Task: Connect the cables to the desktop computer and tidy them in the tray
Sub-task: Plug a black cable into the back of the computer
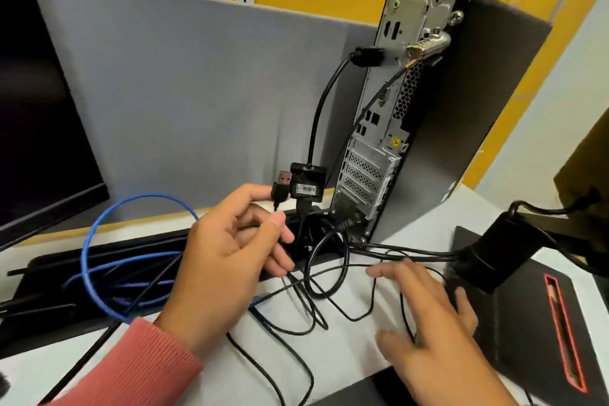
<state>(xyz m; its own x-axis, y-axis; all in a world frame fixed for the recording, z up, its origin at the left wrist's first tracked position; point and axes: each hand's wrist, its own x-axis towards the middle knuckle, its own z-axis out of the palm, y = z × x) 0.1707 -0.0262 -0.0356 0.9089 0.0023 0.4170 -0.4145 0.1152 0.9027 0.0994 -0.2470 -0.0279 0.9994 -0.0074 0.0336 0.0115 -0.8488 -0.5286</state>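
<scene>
The desktop computer [461, 115] stands upright at the back right, its rear port panel [379, 128] turned toward me. My left hand [227, 260] pinches a black USB cable below its plug [282, 186], which points upward to the left of the panel. A black adapter box [308, 186] hangs beside the plug from a cable plugged in high on the panel. My right hand [431, 323] lies with fingers spread over loose black cables [316, 300] on the white desk. A blue cable [99, 260] loops over the black cable tray [82, 277].
A dark monitor [39, 102] fills the left edge. A grey partition [184, 99] runs behind the desk. A black monitor arm base [494, 257] and a black stand with a red-edged slot [560, 333] sit at the right.
</scene>
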